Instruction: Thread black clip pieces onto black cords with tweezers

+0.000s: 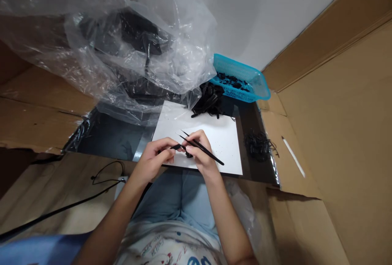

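Cable: a black cable (61,205) loops over the cardboard (321,134) beside your left forearm, up to a white socket strip (120,184)

Plastic: a clear plastic sheet (101,40) bunches over the far side, covering something dark – hidden too much to name

Left hand (151,159): fingers curled and pressed together, your thumb and forefinger pinching a small black piece (177,147)

Right hand (200,150): fingers curled round black fine-tipped tweezers (203,149), the shank pinched by your thumb and forefinger; you cannot tell whether the tips hold anything

Piece: between your hands, just above a white sheet (220,146) flecked with black specks, on a dark board (110,138)

Done so far: a black heap (210,99) lies at the sheet's far edge, and black bits (232,81) fill the floor of a blue plastic basket (235,67)

Left lying: a black tangle (259,146) sits on the board, right of the sheet – still knotted

Far right: a white stick (294,156) lies on the cardboard, well apart from your hands
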Available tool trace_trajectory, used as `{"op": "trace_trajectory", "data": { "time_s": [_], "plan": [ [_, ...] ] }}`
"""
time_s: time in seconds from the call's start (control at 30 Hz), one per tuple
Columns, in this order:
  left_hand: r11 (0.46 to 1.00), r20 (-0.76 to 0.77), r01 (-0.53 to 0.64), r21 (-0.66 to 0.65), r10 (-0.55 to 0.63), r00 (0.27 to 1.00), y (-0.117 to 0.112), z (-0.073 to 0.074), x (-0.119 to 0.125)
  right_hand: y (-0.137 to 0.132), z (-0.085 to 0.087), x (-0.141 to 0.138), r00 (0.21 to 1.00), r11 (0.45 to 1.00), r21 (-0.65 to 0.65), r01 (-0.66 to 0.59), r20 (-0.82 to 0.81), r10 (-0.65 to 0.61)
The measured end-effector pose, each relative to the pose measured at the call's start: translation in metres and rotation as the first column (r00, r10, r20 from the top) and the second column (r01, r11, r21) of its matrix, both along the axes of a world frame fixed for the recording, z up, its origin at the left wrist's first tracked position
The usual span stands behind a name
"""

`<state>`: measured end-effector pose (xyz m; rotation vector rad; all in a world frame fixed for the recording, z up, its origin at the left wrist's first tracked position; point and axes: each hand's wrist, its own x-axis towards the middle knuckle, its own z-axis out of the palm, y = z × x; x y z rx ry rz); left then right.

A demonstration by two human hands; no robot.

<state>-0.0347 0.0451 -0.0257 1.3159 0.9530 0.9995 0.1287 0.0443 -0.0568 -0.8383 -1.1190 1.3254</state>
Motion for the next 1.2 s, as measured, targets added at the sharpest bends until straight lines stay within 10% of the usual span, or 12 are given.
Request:
{"op": "trace_trajectory", "data": {
  "time_s": [0.5,0.7,1.2],
  "plan": [
    [0.968,-0.167,0.144,0.208,-0.11,0.98,0.008,0.008,0.008,-0.009,0.025,0.012,0.921,0.941,0.338,0.013,0.364,-0.143],
    [0.958,-0.154,-0.01,0.288,0.057,0.986,0.002,0.005,0.009,-0.018,0.021,0.02,0.85,0.852,0.474,0.221,0.335,-0.407],
    [0.878,-0.175,-0.054,0.476,0.155,0.972,-0.008,0.01,0.015,-0.046,0.028,0.017,0.847,0.803,0.587,0.106,0.369,-0.382]
  ]
}}
